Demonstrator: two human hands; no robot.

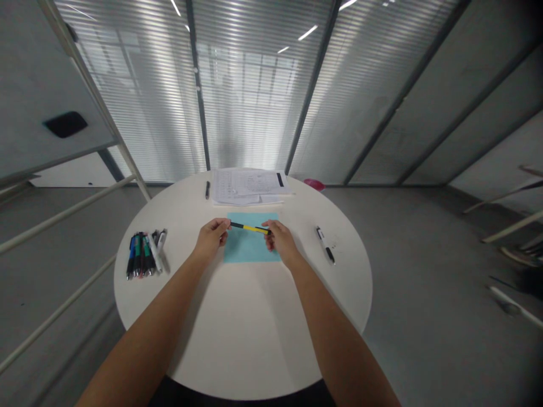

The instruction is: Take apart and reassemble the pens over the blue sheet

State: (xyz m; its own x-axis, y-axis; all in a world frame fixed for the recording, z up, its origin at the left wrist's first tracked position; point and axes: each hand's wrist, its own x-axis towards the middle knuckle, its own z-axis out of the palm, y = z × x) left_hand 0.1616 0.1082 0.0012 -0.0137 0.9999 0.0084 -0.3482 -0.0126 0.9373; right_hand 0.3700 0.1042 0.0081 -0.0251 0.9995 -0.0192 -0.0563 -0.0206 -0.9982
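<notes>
A yellow and black pen is stretched between my two hands, above a light blue sheet on the round white table. My left hand pinches its black end between thumb and fingers. At the other end, my right hand has its thumb and fingers closed on the pen. Off to the right lies a white and black pen. On the left side rests a group of several pens in blue, green, white and black, lying side by side.
The round white table carries a stack of printed papers at its far side, with a dark pen beside it. A whiteboard stand rises at the left. Behind the table is a glass wall with blinds.
</notes>
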